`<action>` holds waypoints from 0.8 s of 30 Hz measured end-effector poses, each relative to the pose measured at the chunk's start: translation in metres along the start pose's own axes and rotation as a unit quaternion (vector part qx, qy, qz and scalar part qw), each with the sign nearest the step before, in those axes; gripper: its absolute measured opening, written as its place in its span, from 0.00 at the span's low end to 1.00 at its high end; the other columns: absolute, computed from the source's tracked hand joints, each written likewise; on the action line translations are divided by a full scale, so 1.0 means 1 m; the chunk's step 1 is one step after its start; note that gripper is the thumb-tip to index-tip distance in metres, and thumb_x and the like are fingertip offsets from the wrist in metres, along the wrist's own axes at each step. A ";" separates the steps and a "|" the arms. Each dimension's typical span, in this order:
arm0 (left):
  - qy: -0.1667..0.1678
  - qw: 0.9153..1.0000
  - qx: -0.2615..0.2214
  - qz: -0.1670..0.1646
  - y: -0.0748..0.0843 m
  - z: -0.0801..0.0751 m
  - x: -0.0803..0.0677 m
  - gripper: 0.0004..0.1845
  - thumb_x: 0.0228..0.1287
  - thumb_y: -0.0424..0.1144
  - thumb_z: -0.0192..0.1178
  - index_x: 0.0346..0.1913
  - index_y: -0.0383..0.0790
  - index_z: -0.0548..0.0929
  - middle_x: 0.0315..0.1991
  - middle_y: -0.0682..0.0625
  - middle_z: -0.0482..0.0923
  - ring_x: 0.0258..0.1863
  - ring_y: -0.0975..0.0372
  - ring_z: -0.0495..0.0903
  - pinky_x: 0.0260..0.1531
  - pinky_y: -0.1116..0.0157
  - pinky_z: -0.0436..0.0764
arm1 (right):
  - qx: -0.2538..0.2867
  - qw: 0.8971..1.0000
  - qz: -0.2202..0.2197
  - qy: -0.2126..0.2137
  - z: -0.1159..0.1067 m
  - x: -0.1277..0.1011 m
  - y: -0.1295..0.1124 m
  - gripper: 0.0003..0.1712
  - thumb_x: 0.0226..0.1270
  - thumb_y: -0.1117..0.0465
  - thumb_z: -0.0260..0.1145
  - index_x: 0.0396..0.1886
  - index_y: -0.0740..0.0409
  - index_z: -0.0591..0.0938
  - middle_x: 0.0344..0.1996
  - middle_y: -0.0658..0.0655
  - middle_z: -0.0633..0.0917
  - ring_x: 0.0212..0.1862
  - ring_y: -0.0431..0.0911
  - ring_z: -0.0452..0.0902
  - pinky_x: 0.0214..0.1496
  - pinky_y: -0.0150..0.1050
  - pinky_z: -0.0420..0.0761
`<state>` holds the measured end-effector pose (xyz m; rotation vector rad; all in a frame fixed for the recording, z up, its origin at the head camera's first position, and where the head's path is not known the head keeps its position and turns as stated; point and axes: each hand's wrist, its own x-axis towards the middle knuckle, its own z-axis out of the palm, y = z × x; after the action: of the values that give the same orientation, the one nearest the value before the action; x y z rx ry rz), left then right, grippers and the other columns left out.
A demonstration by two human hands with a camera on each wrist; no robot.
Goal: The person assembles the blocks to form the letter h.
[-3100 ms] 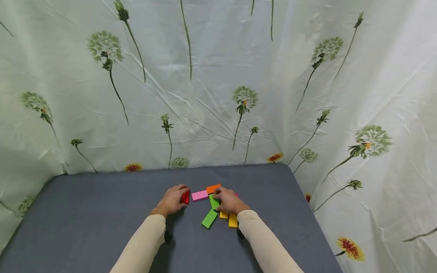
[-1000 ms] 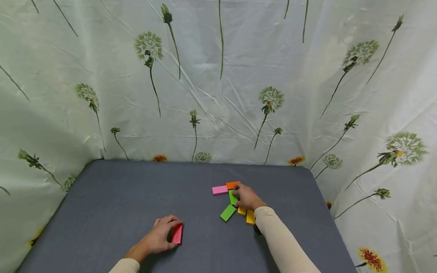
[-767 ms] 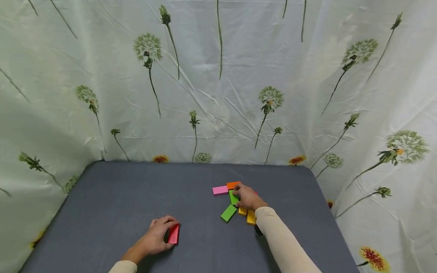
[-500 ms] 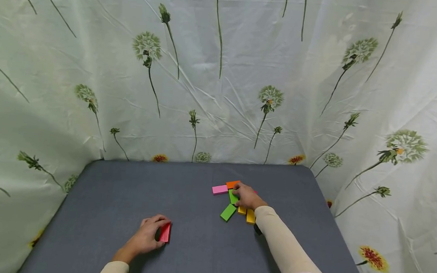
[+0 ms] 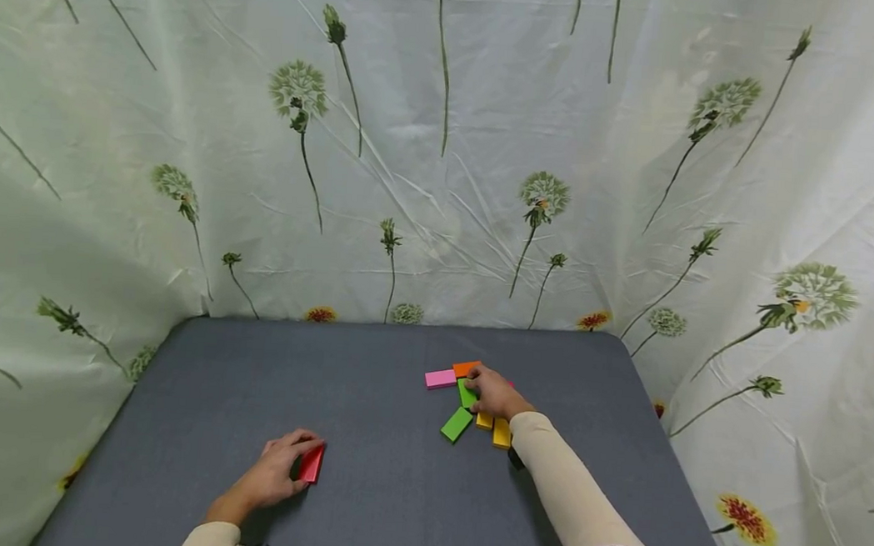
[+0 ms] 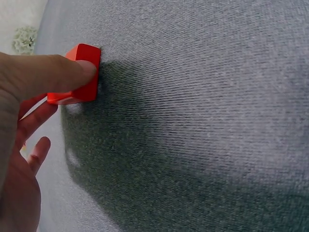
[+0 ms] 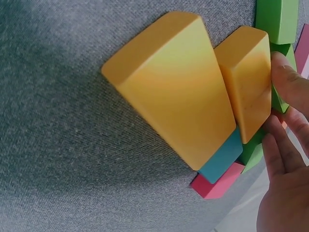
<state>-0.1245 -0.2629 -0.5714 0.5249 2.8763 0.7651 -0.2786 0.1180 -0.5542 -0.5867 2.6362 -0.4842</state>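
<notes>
My left hand (image 5: pixel 298 458) pinches a red block (image 5: pixel 311 464) that stands on its edge on the grey table (image 5: pixel 235 378), at the near left. In the left wrist view the thumb (image 6: pixel 58 72) presses the red block (image 6: pixel 84 58) from the side. My right hand (image 5: pixel 479 390) rests on a pile of coloured blocks at the middle right, thumb and fingers around a green block (image 5: pixel 466 393). In the right wrist view its fingertips (image 7: pixel 289 84) touch that green block (image 7: pixel 282 101) beside two yellow blocks (image 7: pixel 178 92).
Around the right hand lie a pink block (image 5: pixel 440 379), an orange block (image 5: pixel 465 367), a second green block (image 5: pixel 456 424) and yellow blocks (image 5: pixel 501 433). A teal block (image 7: pixel 219 157) and a magenta one (image 7: pixel 217 182) lie under the yellow ones. Flower-printed curtains (image 5: pixel 442 181) enclose the table.
My left hand has carried the red block away from the pile, leftward and nearer to me. The right hand has stayed on the pile.
</notes>
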 end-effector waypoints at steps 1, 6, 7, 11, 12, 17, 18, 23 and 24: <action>0.001 1.000 -0.001 -0.001 0.000 0.000 0.000 0.32 0.41 0.29 0.76 0.55 0.32 0.79 0.51 0.45 0.74 0.53 0.47 0.73 0.52 0.45 0.66 | 0.000 1.000 0.000 0.001 0.000 0.001 0.000 0.30 0.58 0.64 0.72 0.60 0.64 0.77 0.62 0.59 0.70 0.63 0.54 0.68 0.64 0.49 0.71; -0.001 1.000 -0.007 -0.010 0.000 0.000 0.001 0.31 0.44 0.33 0.76 0.56 0.33 0.80 0.52 0.45 0.73 0.54 0.48 0.73 0.52 0.45 0.67 | -0.006 1.000 -0.007 0.002 0.000 0.000 0.002 0.30 0.57 0.64 0.73 0.60 0.64 0.78 0.61 0.59 0.70 0.61 0.54 0.68 0.62 0.48 0.72; -0.002 1.000 -0.008 -0.012 0.001 0.000 0.001 0.30 0.45 0.33 0.75 0.56 0.33 0.80 0.52 0.46 0.73 0.53 0.49 0.73 0.52 0.45 0.67 | -0.006 1.000 -0.009 0.002 0.000 0.000 0.002 0.30 0.57 0.64 0.73 0.60 0.64 0.77 0.61 0.59 0.70 0.61 0.54 0.69 0.62 0.48 0.72; -0.003 1.000 -0.010 -0.019 0.001 0.000 0.000 0.30 0.46 0.33 0.75 0.56 0.32 0.80 0.52 0.46 0.73 0.53 0.49 0.73 0.52 0.45 0.68 | 0.001 1.000 -0.020 0.001 -0.002 -0.001 0.002 0.29 0.57 0.65 0.73 0.60 0.65 0.77 0.61 0.60 0.70 0.61 0.55 0.69 0.62 0.49 0.72; -0.003 1.000 -0.012 -0.021 0.001 0.000 0.000 0.30 0.46 0.32 0.75 0.56 0.32 0.80 0.52 0.46 0.73 0.53 0.49 0.73 0.52 0.45 0.68 | 0.004 1.000 -0.022 0.001 -0.003 -0.001 0.002 0.29 0.57 0.65 0.73 0.60 0.66 0.77 0.61 0.61 0.70 0.61 0.55 0.69 0.61 0.49 0.72; -0.002 0.999 -0.022 -0.040 0.001 0.002 0.000 0.30 0.45 0.33 0.75 0.56 0.32 0.80 0.52 0.47 0.73 0.55 0.49 0.72 0.55 0.44 0.68 | 0.009 1.000 -0.023 0.000 -0.003 -0.002 0.002 0.30 0.57 0.65 0.72 0.60 0.65 0.77 0.61 0.60 0.70 0.62 0.55 0.69 0.61 0.48 0.73; -0.003 0.999 -0.024 -0.043 0.001 0.002 0.000 0.30 0.45 0.33 0.75 0.56 0.32 0.80 0.53 0.47 0.73 0.55 0.49 0.72 0.55 0.44 0.68 | 0.006 1.000 -0.022 0.000 -0.003 -0.002 0.002 0.30 0.58 0.65 0.72 0.60 0.65 0.77 0.61 0.60 0.70 0.62 0.55 0.69 0.61 0.48 0.73; -0.008 0.998 -0.032 -0.047 -0.001 0.003 -0.001 0.30 0.46 0.33 0.75 0.56 0.33 0.80 0.53 0.47 0.72 0.55 0.49 0.72 0.55 0.44 0.67 | 0.014 1.000 -0.018 0.004 -0.003 -0.003 0.003 0.28 0.58 0.65 0.72 0.59 0.65 0.78 0.61 0.61 0.71 0.62 0.55 0.68 0.62 0.49 0.72; -0.008 0.998 -0.033 -0.046 -0.001 0.003 -0.001 0.30 0.46 0.33 0.75 0.56 0.33 0.80 0.53 0.47 0.72 0.55 0.49 0.72 0.56 0.44 0.67 | 0.015 1.000 -0.020 0.004 -0.002 -0.003 0.004 0.28 0.58 0.64 0.72 0.59 0.65 0.78 0.61 0.60 0.71 0.62 0.56 0.68 0.62 0.49 0.71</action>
<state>-0.1234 -0.2627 -0.5742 0.3857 2.8280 0.8332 -0.2783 0.1232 -0.5527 -0.6304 2.6253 -0.5374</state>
